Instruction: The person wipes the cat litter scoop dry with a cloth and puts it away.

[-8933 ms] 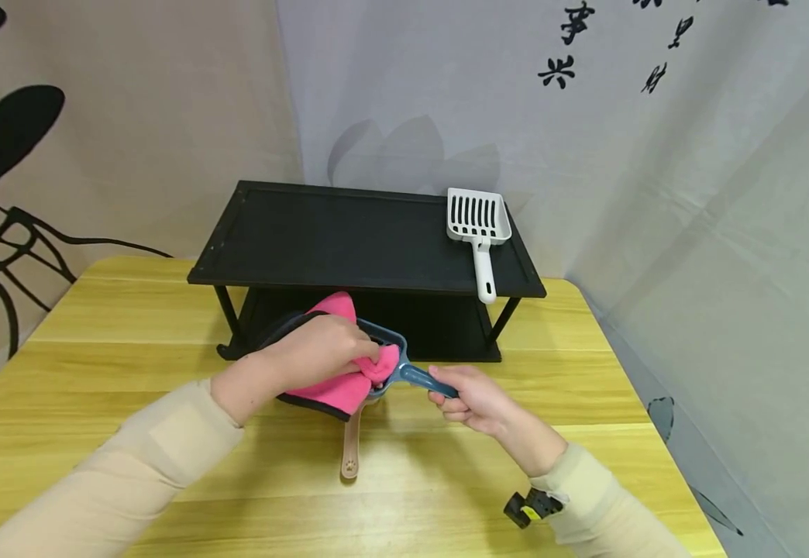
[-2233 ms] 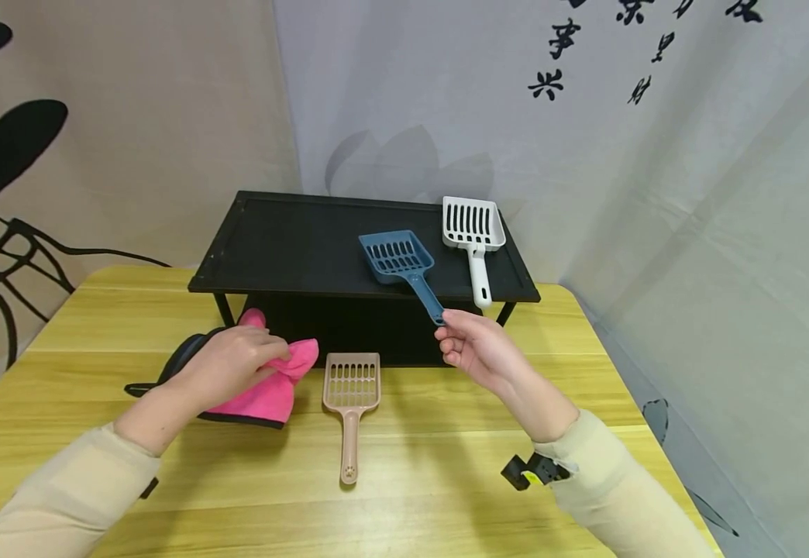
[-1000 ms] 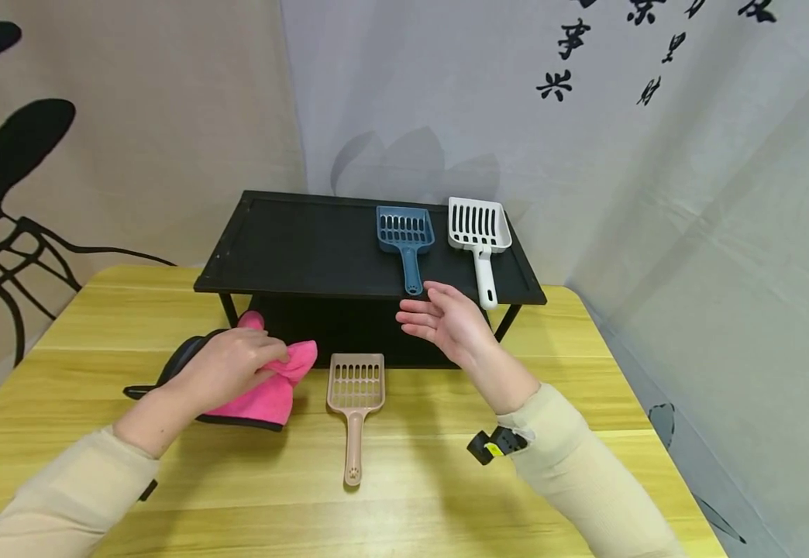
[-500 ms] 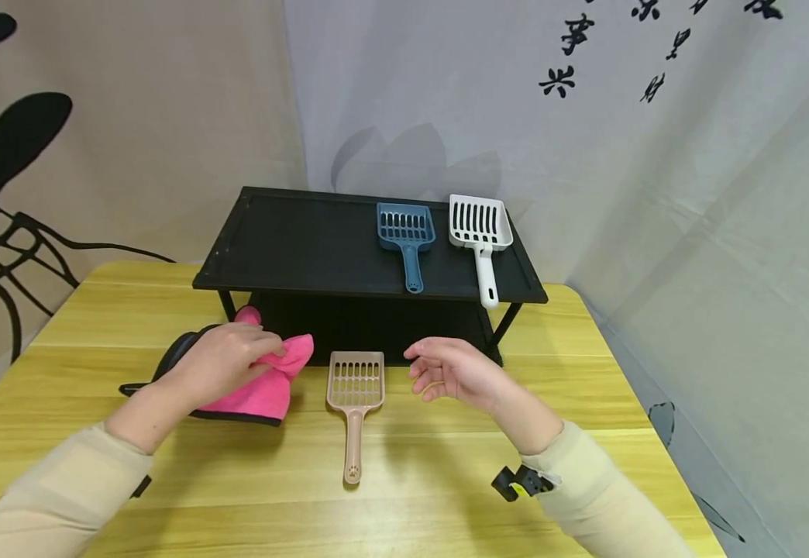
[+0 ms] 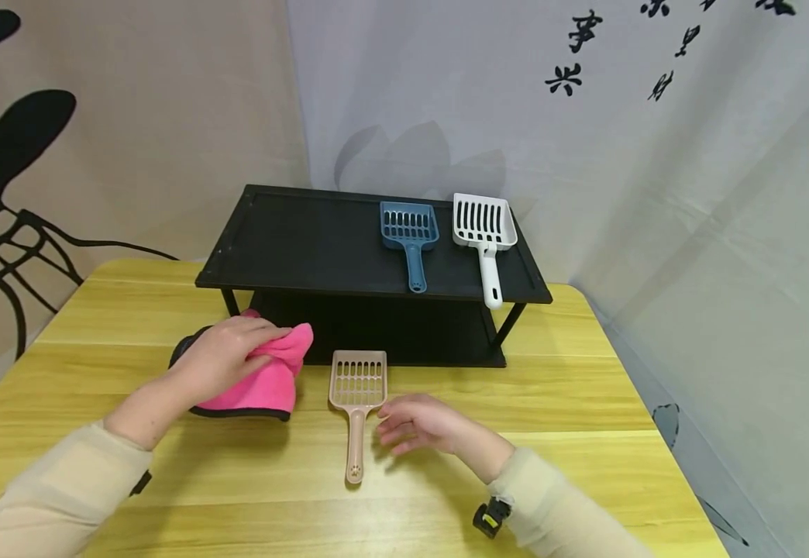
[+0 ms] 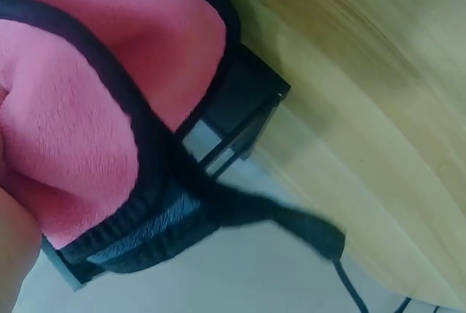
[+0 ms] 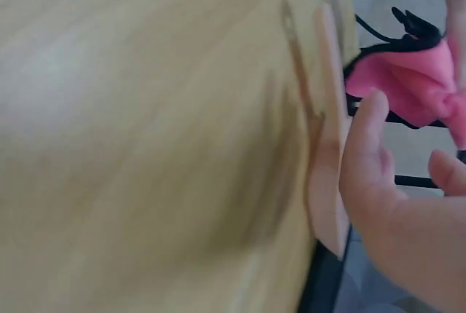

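My left hand [image 5: 216, 360] grips a pink cloth [image 5: 261, 391] with black edging, above the table's left side. Close up in the left wrist view, the cloth [image 6: 69, 116] shows a fleecy face and a dark loop at one end. A beige slotted litter scoop [image 5: 356, 442] lies on the table, its handle pointing toward me. Right beside that scoop is my right hand [image 5: 428, 424], fingers loosely bent and holding nothing. In the right wrist view, the thumb and fingers overlap the scoop's edge [image 7: 329, 189].
Behind the hands stands a black two-tier rack [image 5: 300, 240]. On its top, toward the right, a blue litter scoop [image 5: 414, 267] and a white one [image 5: 490, 275] lie side by side. The wooden table [image 5: 572, 387] extends to a fabric backdrop [image 5: 404, 93].
Earlier the cloth was against the blue scoop in my hands. My right hand has laid that scoop on the rack, let go, and come down beside the beige scoop.
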A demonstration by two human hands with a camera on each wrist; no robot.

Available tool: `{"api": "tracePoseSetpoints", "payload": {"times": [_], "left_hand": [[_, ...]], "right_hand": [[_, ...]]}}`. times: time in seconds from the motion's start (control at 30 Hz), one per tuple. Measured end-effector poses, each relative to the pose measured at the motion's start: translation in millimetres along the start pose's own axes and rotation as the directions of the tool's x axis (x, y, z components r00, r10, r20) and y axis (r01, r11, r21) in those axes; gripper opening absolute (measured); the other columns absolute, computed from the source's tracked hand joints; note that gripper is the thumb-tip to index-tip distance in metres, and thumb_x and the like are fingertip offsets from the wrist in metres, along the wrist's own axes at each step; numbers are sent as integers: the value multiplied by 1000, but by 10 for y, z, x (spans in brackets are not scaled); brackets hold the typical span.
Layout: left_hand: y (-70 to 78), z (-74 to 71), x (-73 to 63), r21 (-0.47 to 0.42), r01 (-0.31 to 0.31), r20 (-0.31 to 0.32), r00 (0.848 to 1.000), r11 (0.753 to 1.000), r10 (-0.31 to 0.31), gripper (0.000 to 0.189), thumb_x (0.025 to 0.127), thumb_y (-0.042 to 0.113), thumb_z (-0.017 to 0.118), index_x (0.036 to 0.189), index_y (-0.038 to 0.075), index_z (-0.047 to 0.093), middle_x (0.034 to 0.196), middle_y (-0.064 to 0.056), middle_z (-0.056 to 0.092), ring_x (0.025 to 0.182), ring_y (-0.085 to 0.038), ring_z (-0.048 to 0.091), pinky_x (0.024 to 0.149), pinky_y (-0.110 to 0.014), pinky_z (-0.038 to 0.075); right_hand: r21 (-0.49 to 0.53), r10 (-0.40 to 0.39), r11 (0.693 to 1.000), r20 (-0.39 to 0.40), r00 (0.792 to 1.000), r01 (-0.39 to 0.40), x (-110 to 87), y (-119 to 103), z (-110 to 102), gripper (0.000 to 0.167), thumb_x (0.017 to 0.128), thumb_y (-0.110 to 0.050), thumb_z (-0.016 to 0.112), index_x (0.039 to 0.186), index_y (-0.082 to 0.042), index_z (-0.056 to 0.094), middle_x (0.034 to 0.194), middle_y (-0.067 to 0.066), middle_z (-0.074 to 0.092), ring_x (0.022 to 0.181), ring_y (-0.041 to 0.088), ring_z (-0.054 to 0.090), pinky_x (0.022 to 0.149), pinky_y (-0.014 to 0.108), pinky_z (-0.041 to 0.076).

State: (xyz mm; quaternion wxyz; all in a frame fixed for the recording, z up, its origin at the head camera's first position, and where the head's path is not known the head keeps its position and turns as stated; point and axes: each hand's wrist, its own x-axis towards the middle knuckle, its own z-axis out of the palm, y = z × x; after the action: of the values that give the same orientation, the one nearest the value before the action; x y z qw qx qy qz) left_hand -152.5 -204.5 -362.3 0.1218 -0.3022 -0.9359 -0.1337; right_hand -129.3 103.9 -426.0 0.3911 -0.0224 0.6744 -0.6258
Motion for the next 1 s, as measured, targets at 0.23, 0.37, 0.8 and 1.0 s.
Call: {"api": "tracePoseSetpoints", "payload": {"times": [0.23,0.37,0.8,1.0], "left_hand": [[-49,9,-31,-109,126,64,991,986,-120,39,80,14,73,115,3,62,106,-12,64,99,-29,59,88,-49,50],[-62,20,-32,-132,146,68,988,980,-138,37,80,14,73,114,4,61,106,-12,64,98,-29,59,87,-49,50],[-77,11,-44,-152,173,53,985,973,-167,36,82,13,71,115,3,60,107,-14,63,96,-29,59,84,-48,51],[-64,13,-46,-156,173,63,984,972,-165,38,81,13,71,117,3,61,108,-14,63,98,-30,59,86,-49,50]], "right_hand": [[58,49,997,85,995,-54,149,140,114,36,97,-18,44,121,9,47,115,25,59,86,18,63,87,43,53],[110,83,990,79,993,-91,217,184,186,33,97,-18,42,116,8,49,110,20,59,88,20,62,92,46,50],[209,126,969,43,991,-133,232,181,195,20,97,-20,42,106,-2,48,98,12,58,88,24,62,93,52,48],[217,102,969,81,991,-118,144,174,98,25,98,-20,39,114,-1,44,84,7,56,74,18,62,76,38,55]]}}
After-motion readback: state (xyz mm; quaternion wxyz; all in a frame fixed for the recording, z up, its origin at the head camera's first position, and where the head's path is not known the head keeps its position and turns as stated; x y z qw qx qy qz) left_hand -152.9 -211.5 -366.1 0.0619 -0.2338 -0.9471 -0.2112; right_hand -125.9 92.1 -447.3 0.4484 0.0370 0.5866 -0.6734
